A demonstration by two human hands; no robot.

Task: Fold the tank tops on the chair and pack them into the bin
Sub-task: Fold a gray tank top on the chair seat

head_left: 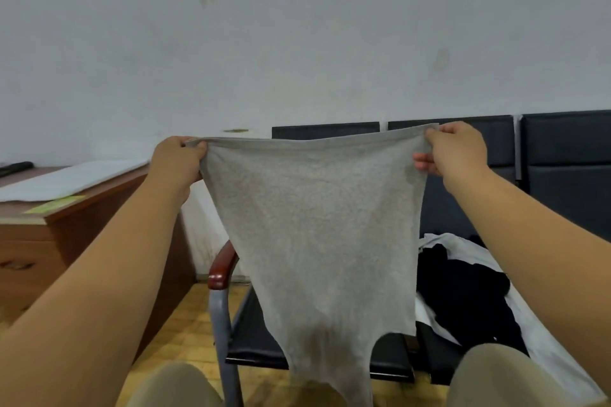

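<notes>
A grey tank top [317,235] hangs upside down in the air in front of me, hem on top and straps dangling near my knees. My left hand [180,158] pinches the hem's left corner. My right hand [453,152] pinches the right corner. The hem is stretched taut between them. Behind it stands a dark padded chair [258,344] with a reddish armrest. On the seat to the right lies a heap with a black tank top [469,297] over a white one [463,251]. No bin is in view.
A brown wooden desk [66,241] with papers [69,178] on top stands at the left. More dark padded chair backs [562,155] line the white wall at the right. The floor is yellowish wood. My knees show at the bottom edge.
</notes>
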